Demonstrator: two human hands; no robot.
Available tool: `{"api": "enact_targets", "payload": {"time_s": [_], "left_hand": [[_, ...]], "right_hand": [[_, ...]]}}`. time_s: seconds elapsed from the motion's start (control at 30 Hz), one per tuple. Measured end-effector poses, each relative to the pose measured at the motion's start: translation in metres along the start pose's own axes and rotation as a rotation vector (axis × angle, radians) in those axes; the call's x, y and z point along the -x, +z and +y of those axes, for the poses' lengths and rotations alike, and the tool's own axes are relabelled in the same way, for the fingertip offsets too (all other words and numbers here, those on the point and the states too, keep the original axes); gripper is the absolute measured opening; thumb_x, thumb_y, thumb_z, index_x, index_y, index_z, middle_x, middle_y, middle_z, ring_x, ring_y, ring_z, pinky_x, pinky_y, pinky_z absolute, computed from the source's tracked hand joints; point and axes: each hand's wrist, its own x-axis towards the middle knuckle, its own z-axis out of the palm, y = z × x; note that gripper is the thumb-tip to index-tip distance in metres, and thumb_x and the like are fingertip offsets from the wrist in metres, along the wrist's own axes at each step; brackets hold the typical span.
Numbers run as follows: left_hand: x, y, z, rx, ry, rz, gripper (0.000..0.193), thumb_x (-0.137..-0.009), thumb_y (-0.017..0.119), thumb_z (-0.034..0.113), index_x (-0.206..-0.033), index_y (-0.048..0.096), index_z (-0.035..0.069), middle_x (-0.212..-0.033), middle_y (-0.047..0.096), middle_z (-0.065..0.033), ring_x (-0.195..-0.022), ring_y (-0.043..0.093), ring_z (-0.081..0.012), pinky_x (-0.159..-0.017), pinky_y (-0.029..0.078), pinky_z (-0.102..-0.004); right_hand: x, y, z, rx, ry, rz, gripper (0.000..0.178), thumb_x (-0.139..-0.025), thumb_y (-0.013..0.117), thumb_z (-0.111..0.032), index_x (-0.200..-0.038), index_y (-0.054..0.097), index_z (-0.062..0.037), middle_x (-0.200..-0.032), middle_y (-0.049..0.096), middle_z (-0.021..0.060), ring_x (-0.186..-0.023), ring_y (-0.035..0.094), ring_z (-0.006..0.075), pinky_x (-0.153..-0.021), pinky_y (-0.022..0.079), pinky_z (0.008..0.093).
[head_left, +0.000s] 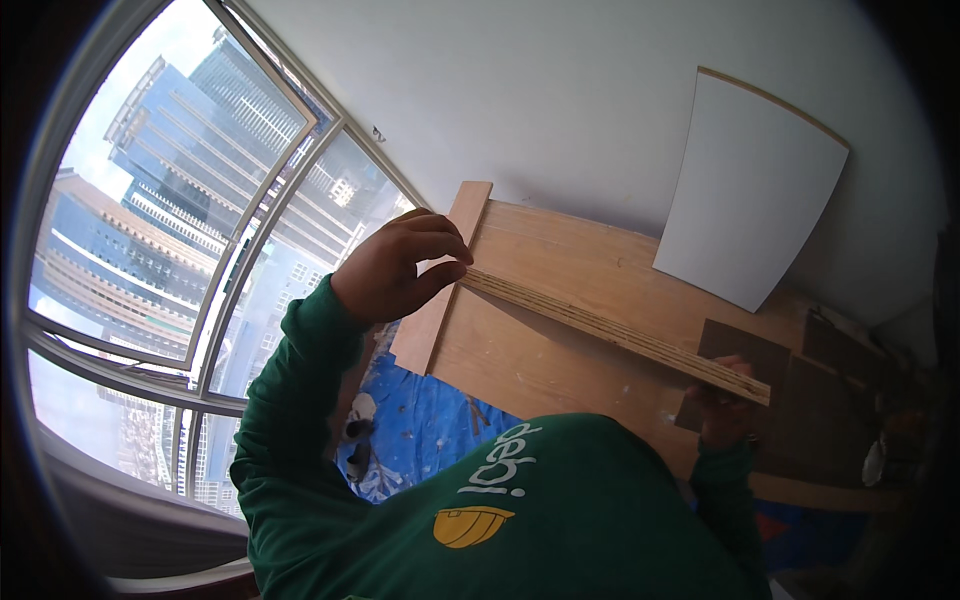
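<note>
A long plywood strip (600,330) with layered edges slants across a wide plywood panel (560,240), its thick edge facing up. At its left end my left hand (408,262) is bent, with thumb and fingertips closed about the end. Under the strip's right end my right hand (728,408) grips it from below; the strip covers part of those fingers. Across the panel's left end lies a flat, narrower board (420,340), close below my left hand.
Against the wall leans a white panel (755,190). Dark brown pieces (750,345) lie on the right of the work surface. Blue sheeting (415,420) covers the floor, with dark and pale items (358,430) on it. Large windows (190,200) stand at left.
</note>
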Motion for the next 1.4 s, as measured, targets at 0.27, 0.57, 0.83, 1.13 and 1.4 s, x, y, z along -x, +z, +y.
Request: {"api": "enact_targets", "payload": {"time_s": [0.27,0.57,0.83,1.13,1.4], "left_hand": [[-0.047,-0.009,0.008,-0.222,-0.015,-0.464,0.013,-0.095,0.064,0.015,-0.091,0.072,0.006,-0.094,0.072,-0.0103,-0.096,0.068,-0.0307,-0.092,0.054,-0.0436],[-0.039,0.009,0.010,-0.479,-0.026,-0.391,0.011,-0.092,0.059,0.013,-0.088,0.062,0.003,-0.091,0.067,-0.0143,-0.097,0.067,-0.0344,-0.096,0.054,-0.0454],[-0.031,-0.022,0.010,-0.042,-0.071,-0.351,0.014,-0.102,0.064,0.015,-0.096,0.062,0.002,-0.085,0.062,-0.0110,-0.079,0.062,-0.0314,-0.074,0.052,-0.0398],[-0.061,0.032,0.043,0.065,0.221,-0.262,0.014,-0.097,0.067,0.009,-0.108,0.069,0.001,-0.096,0.068,-0.0148,-0.099,0.067,-0.0346,-0.088,0.055,-0.0444],[-0.080,0.036,0.065,-0.399,0.193,-0.515,0.009,-0.089,0.069,0.013,-0.084,0.070,0.006,-0.081,0.068,-0.0101,-0.079,0.069,-0.0324,-0.075,0.056,-0.0454]], "right_hand": [[0.004,-0.002,0.000,-0.012,-0.034,-0.033,0.037,-0.082,0.092,-0.014,-0.105,0.065,-0.0052,-0.102,0.065,0.0092,-0.093,0.065,0.0207,-0.075,0.057,0.0353],[0.006,-0.003,0.007,-0.048,-0.115,-0.068,0.037,-0.081,0.091,-0.005,-0.107,0.065,-0.0081,-0.104,0.065,0.0102,-0.098,0.065,0.0222,-0.076,0.059,0.0355],[0.001,0.000,0.002,-0.111,-0.080,-0.064,0.038,-0.079,0.092,-0.004,-0.104,0.063,-0.0059,-0.103,0.064,0.0094,-0.096,0.065,0.0185,-0.075,0.059,0.0344],[-0.001,-0.002,0.003,-0.046,-0.088,-0.038,0.037,-0.078,0.092,-0.002,-0.098,0.060,-0.0060,-0.103,0.064,0.0099,-0.091,0.064,0.0187,-0.073,0.058,0.0327],[0.002,0.001,0.003,-0.087,-0.158,-0.069,0.039,-0.078,0.093,-0.005,-0.105,0.065,-0.0071,-0.101,0.067,0.0106,-0.094,0.066,0.0236,-0.075,0.059,0.0376]]}}
